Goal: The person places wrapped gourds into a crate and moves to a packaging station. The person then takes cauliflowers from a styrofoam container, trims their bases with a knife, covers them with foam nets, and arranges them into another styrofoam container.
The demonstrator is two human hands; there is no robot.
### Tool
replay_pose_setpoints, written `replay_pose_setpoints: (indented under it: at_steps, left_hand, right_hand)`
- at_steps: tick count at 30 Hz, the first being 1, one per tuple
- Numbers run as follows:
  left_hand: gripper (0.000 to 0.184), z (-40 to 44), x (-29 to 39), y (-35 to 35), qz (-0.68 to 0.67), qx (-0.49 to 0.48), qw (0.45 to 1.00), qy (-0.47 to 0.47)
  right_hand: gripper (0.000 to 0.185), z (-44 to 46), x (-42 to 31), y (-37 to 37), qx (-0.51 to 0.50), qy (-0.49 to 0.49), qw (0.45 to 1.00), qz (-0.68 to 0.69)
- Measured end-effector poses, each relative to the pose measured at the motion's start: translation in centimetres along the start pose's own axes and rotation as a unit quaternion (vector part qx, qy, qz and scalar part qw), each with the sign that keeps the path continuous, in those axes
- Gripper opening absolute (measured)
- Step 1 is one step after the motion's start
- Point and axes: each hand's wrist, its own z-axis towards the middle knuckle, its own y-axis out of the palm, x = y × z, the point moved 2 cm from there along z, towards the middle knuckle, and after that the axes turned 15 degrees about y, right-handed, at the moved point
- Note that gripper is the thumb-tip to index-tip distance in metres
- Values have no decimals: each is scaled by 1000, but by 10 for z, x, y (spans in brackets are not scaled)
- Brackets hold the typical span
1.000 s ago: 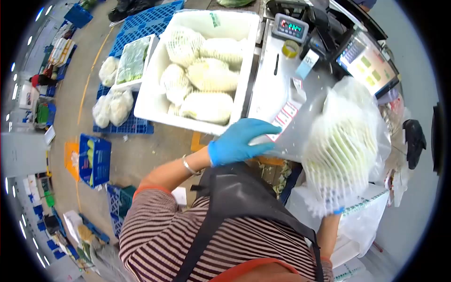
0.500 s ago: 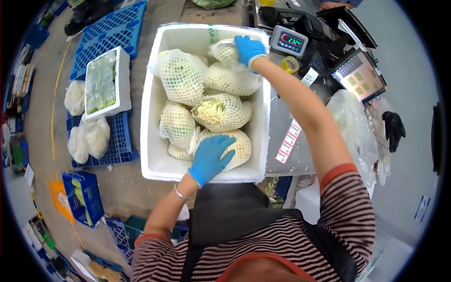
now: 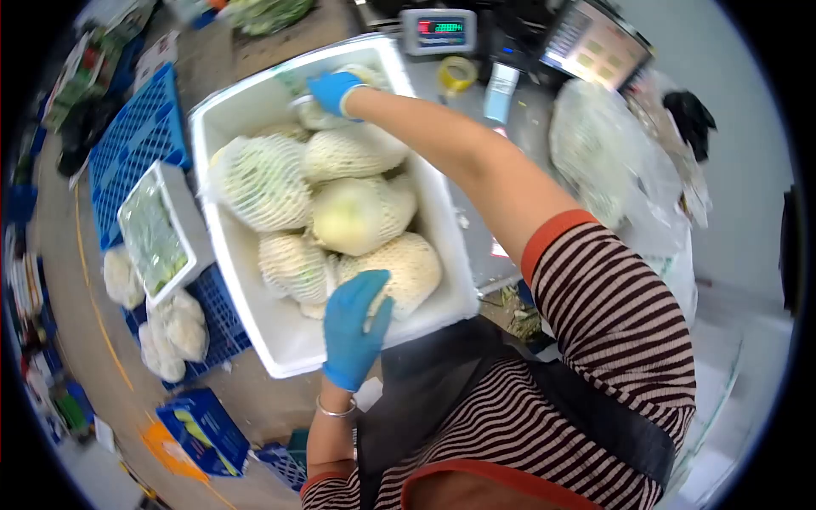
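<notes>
A white foam box [image 3: 242,302] holds several cauliflowers in white netting. At its far end, my right hand [image 3: 336,92], in a blue glove, has its fingers curled over a net-wrapped cauliflower [image 3: 316,115]; the fingertips are partly hidden. My left hand [image 3: 355,327], also gloved in blue, lies over the near edge of the box. Its thumb and fingers are apart, touching the lower right cauliflower [image 3: 408,274]. In the middle, another cauliflower [image 3: 348,214] shows a pale, rounded face, blurred.
Right of the box, a metal counter [image 3: 531,123] bears a scale display [image 3: 439,32], yellow tape [image 3: 457,75], a screen [image 3: 595,44] and clear plastic bags [image 3: 595,153]. At left are blue pallets [image 3: 140,153], a smaller foam box [image 3: 189,223] and bagged produce [image 3: 174,336].
My right hand has moved from the wrapped produce at the right to the box's far end. My left hand has gone from the counter to the box's near side. The view has turned.
</notes>
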Motion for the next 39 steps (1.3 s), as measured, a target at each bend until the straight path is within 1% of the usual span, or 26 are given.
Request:
replay_pose_setpoints:
  at_steps: [1, 3, 4, 5, 6, 7, 8, 10, 11, 12, 14, 15, 18, 20, 21, 22, 23, 25, 26, 27, 29, 31, 33, 35, 36, 39]
  left_hand:
    - [35, 6, 5, 2, -1, -5, 1000, 0]
    - [32, 13, 16, 13, -1, -14, 1000, -2]
    - [31, 16, 18, 21, -5, -27, 1000, -6]
    - [30, 21, 25, 32, -5, -41, 999, -4]
    - [30, 27, 34, 45, -22, -47, 999, -3]
    - [29, 34, 43, 61, -34, -54, 998, -4]
    - [29, 44, 54, 81, -49, -71, 996, 11]
    - [28, 63, 92, 127, -68, -102, 992, 35]
    - [28, 72, 117, 153, -83, -124, 986, 67]
    - [28, 83, 141, 187, -97, -151, 979, 94]
    - [29, 95, 200, 250, -117, -216, 961, 129]
    - [29, 97, 234, 285, -169, -246, 942, 152]
    - [31, 96, 356, 386, -212, -380, 867, 245]
    - [30, 88, 425, 456, -241, -474, 803, 269]
    - [30, 82, 453, 492, -253, -524, 768, 267]
    - [28, 71, 475, 533, -263, -539, 750, 279]
    - [26, 59, 490, 575, -270, -555, 732, 289]
    - [44, 38, 495, 668, -136, -624, 701, 318]
    - [61, 26, 486, 717, -15, -590, 707, 389]
    - [81, 16, 476, 757, 104, -543, 698, 456]
    - [114, -6, 478, 803, 256, -519, 622, 528]
    - [122, -34, 443, 843, 230, -561, 581, 543]
    - [125, -45, 435, 868, 233, -630, 526, 521]
    - [123, -52, 440, 890, 264, -714, 463, 454]
    - [117, -42, 424, 909, 178, -721, 508, 436]
    - [107, -15, 426, 955, 203, -698, 598, 336]
  right_hand:
    - [50, -19, 5, -20, -18, 2, 999, 36]
    - [69, -69, 33, -39, 97, -45, 986, 126]
    - [70, -125, 44, -76, 128, -33, 977, 166]
    - [65, -162, 60, -87, 134, -13, 970, 203]
    - [66, -221, 80, -109, 139, 9, 955, 261]
    - [65, -287, 101, -132, 107, 47, 940, 321]
    - [60, -349, 124, -141, 107, 87, 917, 375]
    - [45, -474, 173, -154, 92, 157, 866, 466]
    - [42, -529, 208, -133, 75, 215, 843, 488]
    - [43, -582, 242, -119, 102, 230, 811, 528]
    - [46, -696, 295, -118, 116, 331, 725, 593]
    - [43, -752, 317, -121, 106, 430, 668, 598]
    - [38, -904, 402, -77, 256, 479, 536, 647]
    - [40, -992, 432, -58, 307, 508, 467, 655]
    - [40, -1030, 441, -50, 335, 518, 451, 644]
    - [40, -1064, 449, -41, 362, 528, 436, 632]
    - [40, -1093, 454, -32, 387, 537, 419, 622]
    - [37, -1132, 460, -18, 441, 525, 380, 621]
    - [35, -1145, 462, -11, 459, 518, 352, 630]
    - [35, -1153, 463, -5, 469, 506, 340, 638]
    - [34, -1159, 467, 4, 493, 479, 320, 652]
    - [37, -1157, 467, 5, 485, 472, 341, 652]
    - [36, -1156, 467, 5, 472, 476, 355, 652]
    - [33, -1157, 467, 10, 457, 465, 342, 677]
    - [32, -1156, 465, 12, 444, 468, 330, 689]
    - [30, -1159, 464, 16, 423, 475, 326, 700]
